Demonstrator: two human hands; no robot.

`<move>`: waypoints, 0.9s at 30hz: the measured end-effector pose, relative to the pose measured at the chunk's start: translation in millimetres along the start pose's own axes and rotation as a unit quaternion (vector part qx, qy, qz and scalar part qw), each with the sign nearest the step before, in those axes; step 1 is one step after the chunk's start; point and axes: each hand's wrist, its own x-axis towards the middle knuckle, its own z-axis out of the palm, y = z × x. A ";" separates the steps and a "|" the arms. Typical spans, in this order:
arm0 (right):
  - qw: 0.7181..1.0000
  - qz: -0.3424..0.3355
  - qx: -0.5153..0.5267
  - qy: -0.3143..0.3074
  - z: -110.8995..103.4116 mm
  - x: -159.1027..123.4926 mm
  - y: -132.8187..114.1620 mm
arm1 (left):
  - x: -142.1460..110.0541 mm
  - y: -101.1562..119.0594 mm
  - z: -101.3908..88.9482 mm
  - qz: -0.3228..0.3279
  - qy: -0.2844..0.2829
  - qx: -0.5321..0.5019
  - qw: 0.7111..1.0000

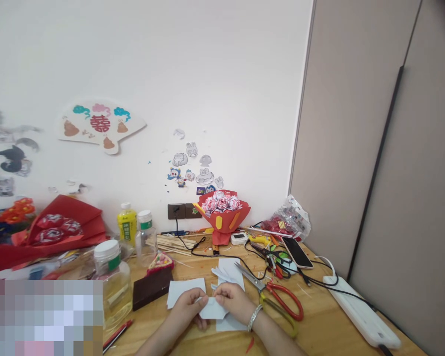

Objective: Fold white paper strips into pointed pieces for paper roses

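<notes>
Both hands meet over a small white piece of paper (212, 310) near the table's front. My left hand (193, 304) pinches its left part between thumb and fingers. At its upper right edge, my right hand (232, 297), with a silver bracelet at the wrist, is closed on the same paper. Beneath and to the left lies a stack of white paper (181, 288). Behind my right hand rests another white sheet (232, 267) with cut paper pieces on it. Scissors (278, 296) with one red and one yellow-green handle lie right of my right hand, blades apart.
A dark brown box (152, 290), a lidded jar of yellowish liquid (114, 296) and a red pen (118, 333) are to the left. A red paper bouquet (222, 215) stands at the wall. On the right lie a phone (297, 252), cables and a white power strip (363, 314).
</notes>
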 end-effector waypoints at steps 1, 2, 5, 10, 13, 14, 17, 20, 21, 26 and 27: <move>1.000 -0.001 0.000 0.002 1.2 -0.3 -0.4 | 0.1 0.4 0.0 -0.002 0.001 -0.003 1.000; 1.000 -0.001 0.001 0.005 2.1 -0.5 -1.2 | 0.2 0.8 0.2 -0.004 0.002 -0.005 1.000; 0.999 -0.011 -0.015 0.038 -3.5 1.1 -6.3 | 0.0 1.6 0.8 -0.005 0.011 -0.004 1.000; 0.914 -0.011 -0.268 0.306 -66.7 4.2 -18.8 | 1.2 1.4 1.6 -0.003 0.021 0.007 1.000; 0.784 0.104 -0.452 0.414 -121.5 -3.7 -19.2 | 3.2 0.2 1.8 -0.007 0.021 0.019 1.000; 0.771 0.123 -0.460 0.424 -137.2 -8.1 -16.9 | 3.8 -0.4 1.6 -0.007 0.022 0.022 0.999; 0.743 0.187 -0.475 0.433 -170.8 -21.5 -5.0 | 5.6 -2.9 0.7 -0.011 0.020 0.029 0.999; 0.739 0.238 -0.475 0.414 -189.9 -28.6 6.2 | 6.8 -4.8 0.0 -0.014 0.016 0.033 0.999; 0.740 0.244 -0.477 0.407 -195.5 -29.2 8.4 | 6.9 -4.9 0.0 -0.015 0.017 0.035 0.999; 0.730 0.279 -0.481 0.397 -224.8 -26.4 13.3 | 4.7 -2.6 1.7 -0.018 0.023 0.029 0.999; 0.728 0.292 -0.479 0.393 -229.6 -25.9 15.2 | 4.4 -2.8 1.9 -0.018 0.024 0.025 0.999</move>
